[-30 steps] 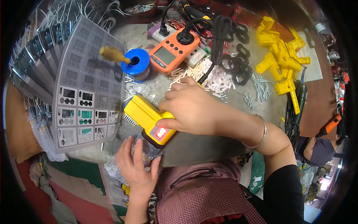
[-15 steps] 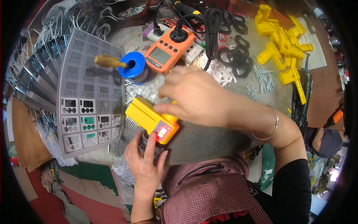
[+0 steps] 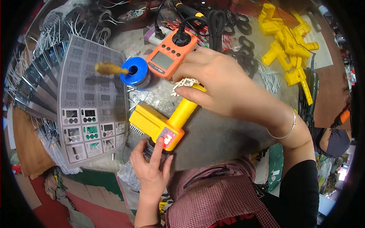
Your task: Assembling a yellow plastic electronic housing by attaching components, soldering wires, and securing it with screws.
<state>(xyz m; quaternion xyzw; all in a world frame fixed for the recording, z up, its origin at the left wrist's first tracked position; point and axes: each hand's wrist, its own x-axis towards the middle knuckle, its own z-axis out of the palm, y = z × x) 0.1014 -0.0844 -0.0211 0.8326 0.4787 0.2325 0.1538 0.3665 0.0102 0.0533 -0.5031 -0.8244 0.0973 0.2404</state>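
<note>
We're looking at a scuffed grey tabletop (image 3: pixel 213 142) here, pretty crowded: orange meter (image 3: pixel 163 59), blue spool (image 3: pixel 133 72) with a tan-handled tool (image 3: pixel 108 68) poking out of it, a grey printed sheet (image 3: pixel 83 102) at left, loose metal pins (image 3: pixel 270 78) and a heap of yellow parts (image 3: pixel 289 45) at far right. Past that we can see a co-worker in dark clothing (image 3: pixel 334 143). The yellow device (image 3: pixel 167 122) sits mid-table, near edge: smooth bright plastic, boxy body with metal prongs along one side, round handle slanting up to the right, red-lit display. Our left hand (image 3: pixel 151 167) has its index finger on the display panel, other fingers round the dark end; we can't tell how firmly. Our right hand (image 3: pixel 213 76) curls over the handle's far end, but we can't tell if it's gripping.
</note>
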